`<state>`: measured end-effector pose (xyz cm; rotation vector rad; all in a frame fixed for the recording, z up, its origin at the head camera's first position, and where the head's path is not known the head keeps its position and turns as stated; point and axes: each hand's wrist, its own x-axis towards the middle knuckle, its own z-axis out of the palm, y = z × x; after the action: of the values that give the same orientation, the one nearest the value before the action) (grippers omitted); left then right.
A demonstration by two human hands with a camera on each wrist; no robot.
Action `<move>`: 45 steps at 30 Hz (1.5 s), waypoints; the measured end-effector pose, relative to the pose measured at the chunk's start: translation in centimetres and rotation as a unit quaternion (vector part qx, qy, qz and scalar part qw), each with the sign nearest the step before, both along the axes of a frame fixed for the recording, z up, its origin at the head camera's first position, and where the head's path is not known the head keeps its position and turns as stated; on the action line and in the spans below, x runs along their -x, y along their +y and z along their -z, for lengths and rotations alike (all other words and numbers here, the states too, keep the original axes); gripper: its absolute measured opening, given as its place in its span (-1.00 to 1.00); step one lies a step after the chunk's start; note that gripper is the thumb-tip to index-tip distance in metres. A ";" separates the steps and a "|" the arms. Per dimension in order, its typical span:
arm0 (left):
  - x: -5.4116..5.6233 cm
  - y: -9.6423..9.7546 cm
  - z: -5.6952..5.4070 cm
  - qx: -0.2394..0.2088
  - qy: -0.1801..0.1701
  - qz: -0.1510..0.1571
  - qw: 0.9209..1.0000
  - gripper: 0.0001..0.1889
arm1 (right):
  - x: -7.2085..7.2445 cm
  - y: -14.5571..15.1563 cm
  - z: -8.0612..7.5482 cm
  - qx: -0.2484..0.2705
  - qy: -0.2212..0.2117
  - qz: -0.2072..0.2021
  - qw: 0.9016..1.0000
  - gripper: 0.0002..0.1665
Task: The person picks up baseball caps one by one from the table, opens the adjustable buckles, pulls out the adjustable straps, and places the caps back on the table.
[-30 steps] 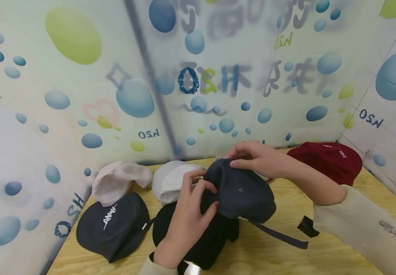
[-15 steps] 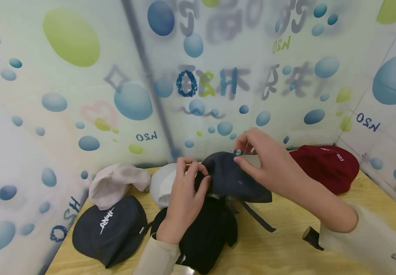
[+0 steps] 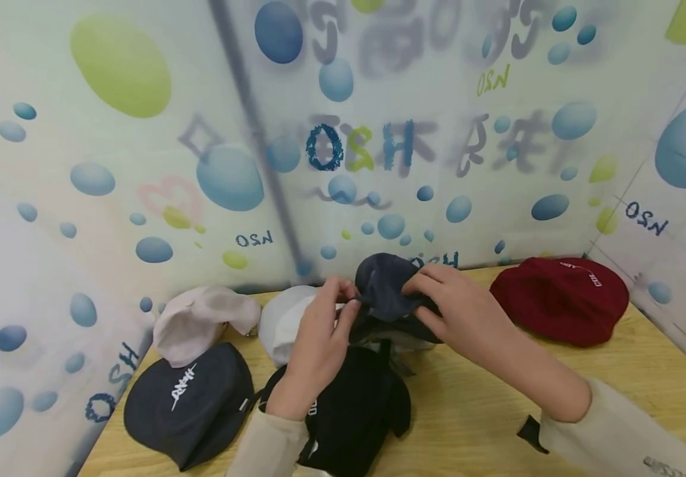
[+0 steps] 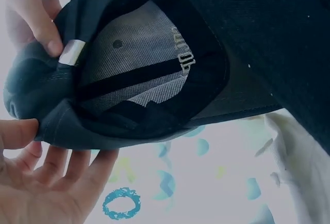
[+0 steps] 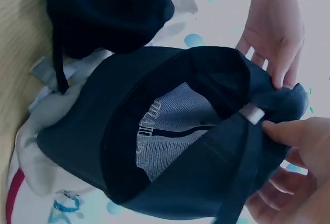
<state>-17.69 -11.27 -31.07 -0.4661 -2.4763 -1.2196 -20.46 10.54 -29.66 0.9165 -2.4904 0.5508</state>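
At the left of the table (image 3: 474,417): a pale pink cap (image 3: 185,328) sits behind a dark cap (image 3: 182,407), whose white lettering faces up.
White cap (image 3: 280,324): next along, partly hidden by the left hand.
Left hand (image 3: 316,338): thumb and fingertips pinch the navy cap's edge, probably to steady it.
Black cap (image 3: 357,404): below the left hand, its lettering mostly covered by the wrist.
Navy cap (image 3: 381,288): raised between both hands; its mesh lining (image 5: 178,110) shows only in the wrist views.
Right hand (image 3: 462,308): thumb beside the metal buckle (image 5: 252,113), fingers clamped behind the fabric, seemingly to keep the band spread; some fingertips are hidden.
Black piece (image 3: 532,434): cut off by the right sleeve; I cannot tell what it is.
Red cap (image 3: 563,305): right rear, apart from the hands, brim hard to make out.
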 end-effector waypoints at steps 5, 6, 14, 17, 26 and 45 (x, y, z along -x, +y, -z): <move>0.2 -0.4 -0.1 0.007 0.013 -0.017 1.000 -0.95 | 0.6 0.0 -0.5 0.094 -0.120 -0.019 0.988 -0.89; 0.3 -0.4 -0.1 0.011 0.024 -0.025 0.999 -0.94 | 0.7 0.0 -0.6 0.113 -0.144 -0.024 0.983 -0.90; -0.1 0.4 0.6 0.114 0.183 -0.093 0.972 -0.82 | 2.1 -1.3 0.0 0.232 -0.292 -0.081 0.924 -0.90; -0.6 0.8 0.8 0.109 0.165 -0.072 0.977 -0.76 | 2.1 -1.8 0.3 0.243 -0.306 -0.074 0.917 -0.88; -1.2 1.1 1.4 0.164 0.194 -0.099 0.962 -0.63 | 1.8 -2.3 1.3 0.286 -0.331 -0.101 0.894 -0.85; -1.5 1.6 1.9 0.189 0.224 -0.081 0.952 -0.75 | 2.0 -0.3 1.5 0.254 -0.379 -0.182 0.871 -0.67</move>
<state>-16.22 -9.69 -32.97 -0.5510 -2.2838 -0.4975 -22.50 10.29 -31.19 1.0848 -2.5377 1.9069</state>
